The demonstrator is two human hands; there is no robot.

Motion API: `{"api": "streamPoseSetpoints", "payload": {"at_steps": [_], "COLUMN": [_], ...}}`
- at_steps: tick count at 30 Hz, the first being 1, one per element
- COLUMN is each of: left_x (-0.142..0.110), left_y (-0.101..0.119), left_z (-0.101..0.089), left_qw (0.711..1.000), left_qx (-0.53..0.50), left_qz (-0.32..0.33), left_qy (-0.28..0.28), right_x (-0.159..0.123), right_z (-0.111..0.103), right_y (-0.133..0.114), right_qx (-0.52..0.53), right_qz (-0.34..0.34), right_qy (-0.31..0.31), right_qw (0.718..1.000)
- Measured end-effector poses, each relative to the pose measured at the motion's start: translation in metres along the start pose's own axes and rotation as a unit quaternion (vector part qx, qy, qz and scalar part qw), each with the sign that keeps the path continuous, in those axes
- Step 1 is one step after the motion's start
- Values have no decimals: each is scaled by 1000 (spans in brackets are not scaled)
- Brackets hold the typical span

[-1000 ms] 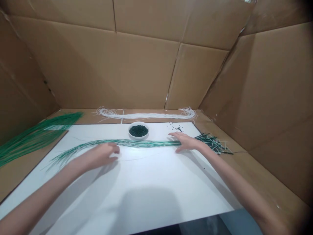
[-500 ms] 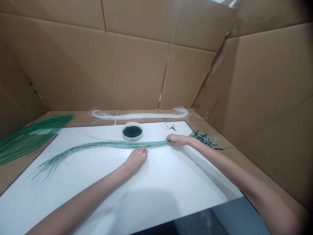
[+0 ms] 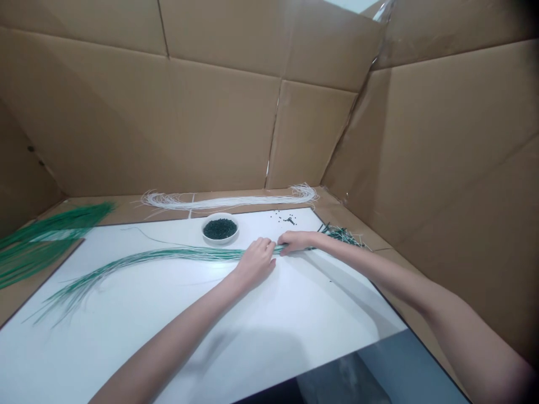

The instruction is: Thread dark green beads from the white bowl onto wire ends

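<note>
Two hands on the job here, and both are on one bundle of green and white strands (image 3: 177, 254) lying across the one white board (image 3: 168, 320), just in front of the bowl. The left hand (image 3: 256, 259) has its fingers curled over the strands, grasping them; the right hand (image 3: 293, 241), right beside it, pinches the same bundle between thumb and fingers. One loose strand (image 3: 154, 239) strays off behind the rest.

Count the bundles: three! The one in hand, one white bundle (image 3: 236, 201) stretched along the back with both ends curling, and one green bundle (image 3: 90, 216) over at the left. One white bowl (image 3: 220, 242), full of dark bits (image 3: 219, 228), too many and too small to count. A scatter of dark crumbs (image 3: 289, 220) sits to the right of it, a dozen or more, and one lone speck (image 3: 330, 281) lies nearer the front. Three cardboard walls (image 3: 219, 123) close it all in.

Now the tricky parts: the fingers cover the strands where they grip, so how tightly is anyone's call. The bundle's dark tufted end lies partly behind the right forearm (image 3: 370, 261). The left green bundle runs off the edge of view, and the dark area (image 3: 337, 381) below the board is hard to make out.
</note>
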State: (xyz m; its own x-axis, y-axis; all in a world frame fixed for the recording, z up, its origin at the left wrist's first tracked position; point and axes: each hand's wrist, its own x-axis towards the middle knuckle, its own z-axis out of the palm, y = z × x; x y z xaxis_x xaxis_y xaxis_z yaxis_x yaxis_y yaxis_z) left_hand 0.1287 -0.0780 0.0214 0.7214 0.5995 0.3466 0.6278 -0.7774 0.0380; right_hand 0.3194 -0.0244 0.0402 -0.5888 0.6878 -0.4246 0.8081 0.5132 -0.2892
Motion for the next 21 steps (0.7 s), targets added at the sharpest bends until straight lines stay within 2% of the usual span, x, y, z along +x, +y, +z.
{"api": "streamPoseSetpoints", "payload": {"at_steps": [4, 9, 12, 16, 21], "left_x": [27, 47, 51, 52, 56], "left_y": [7, 2, -4, -10, -9], "left_z": [9, 21, 21, 17, 18], "left_qw": [995, 988, 983, 974, 964], "left_qx": [-33, -37, -52, -86, -122], "left_qz": [-40, -88, -95, -78, -83], "left_qy": [-81, -125, -151, -192, -221], "right_x": [-8, -15, -13, -6, -3], "right_z": [-8, -28, -31, -21, -16], "right_y": [-5, -6, -4, -3, -6], "right_qx": [27, 53, 34, -14, -25], "right_qz": [-25, -20, 10, 62, 71], "right_qy": [-17, -88, -69, -18, -37], "right_qw": [999, 995, 997, 998, 996]}}
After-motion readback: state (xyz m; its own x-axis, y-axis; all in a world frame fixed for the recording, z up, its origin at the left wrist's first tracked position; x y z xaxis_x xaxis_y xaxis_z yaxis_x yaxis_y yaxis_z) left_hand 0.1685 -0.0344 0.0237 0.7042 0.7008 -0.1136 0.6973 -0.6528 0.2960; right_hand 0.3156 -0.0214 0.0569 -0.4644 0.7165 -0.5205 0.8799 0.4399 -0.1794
